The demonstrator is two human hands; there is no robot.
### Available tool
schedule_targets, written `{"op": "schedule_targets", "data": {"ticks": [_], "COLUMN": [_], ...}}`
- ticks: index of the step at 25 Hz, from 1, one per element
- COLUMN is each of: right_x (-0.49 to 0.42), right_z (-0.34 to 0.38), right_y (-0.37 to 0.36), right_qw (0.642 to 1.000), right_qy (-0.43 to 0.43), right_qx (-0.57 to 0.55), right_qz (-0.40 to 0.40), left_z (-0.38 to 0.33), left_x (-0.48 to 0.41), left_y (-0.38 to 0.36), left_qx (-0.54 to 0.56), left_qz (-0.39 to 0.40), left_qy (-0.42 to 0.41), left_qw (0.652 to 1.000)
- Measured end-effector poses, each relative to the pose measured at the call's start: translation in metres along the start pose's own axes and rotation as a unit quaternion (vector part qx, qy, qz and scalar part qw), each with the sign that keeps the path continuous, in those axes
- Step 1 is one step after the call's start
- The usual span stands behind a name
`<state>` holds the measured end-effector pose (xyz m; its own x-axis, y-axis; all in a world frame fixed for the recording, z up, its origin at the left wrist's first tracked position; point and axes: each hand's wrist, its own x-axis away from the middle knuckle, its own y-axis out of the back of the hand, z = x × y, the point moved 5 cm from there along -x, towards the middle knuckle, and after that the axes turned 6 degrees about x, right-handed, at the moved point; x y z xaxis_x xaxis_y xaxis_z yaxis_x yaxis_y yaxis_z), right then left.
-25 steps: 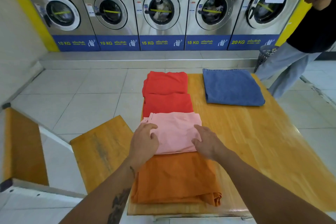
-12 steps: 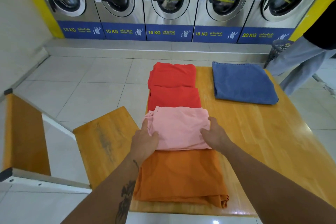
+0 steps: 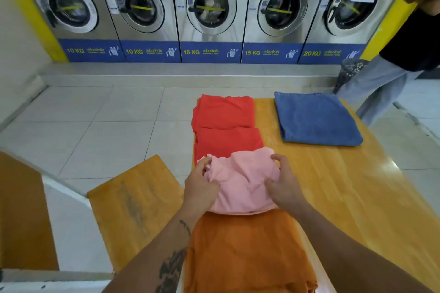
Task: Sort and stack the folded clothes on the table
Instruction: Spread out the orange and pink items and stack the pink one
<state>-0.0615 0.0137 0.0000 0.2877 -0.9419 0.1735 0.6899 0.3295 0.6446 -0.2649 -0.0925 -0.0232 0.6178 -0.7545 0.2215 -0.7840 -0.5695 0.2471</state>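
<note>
Left hand (image 3: pixel 199 183) and right hand (image 3: pixel 284 184) each pinch the bunched pink cloth (image 3: pixel 240 183), gripping its 2 sides near the surface's (image 3: pixel 333 185) left edge.

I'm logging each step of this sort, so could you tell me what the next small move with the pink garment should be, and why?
Probably lift it clear and carry it onto another pile, though which one the frame doesn't settle. The left hand and right hand grip the pink garment at its sides, and it is bunched up between the orange garment and the red garments.
</note>
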Motion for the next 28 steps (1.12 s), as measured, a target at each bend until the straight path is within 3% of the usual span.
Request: {"op": "schedule_targets", "data": {"ticks": [13, 26, 28], "right_x": [-0.061, -0.269, -0.294], "right_z": [0.065, 0.103, 0.092], "right_y": [0.035, 0.002, -0.014], "right_qw": [0.991, 0.985, 0.989], "right_qy": [0.113, 0.152, 0.134], "right_qx": [-0.051, -0.084, -0.061], "right_qz": [-0.041, -0.010, 0.005], "left_z": [-0.076, -0.116, -0.104], "left_x": [-0.046, -0.236, -0.265], "left_y": [0.018, -0.008, -0.012], "left_qx": [0.050, -0.040, -0.086], "left_qz": [-0.061, -0.167, -0.151], "left_qy": [-0.132, -0.175, -0.159], "left_qw": [0.988, 0.970, 0.972]}}
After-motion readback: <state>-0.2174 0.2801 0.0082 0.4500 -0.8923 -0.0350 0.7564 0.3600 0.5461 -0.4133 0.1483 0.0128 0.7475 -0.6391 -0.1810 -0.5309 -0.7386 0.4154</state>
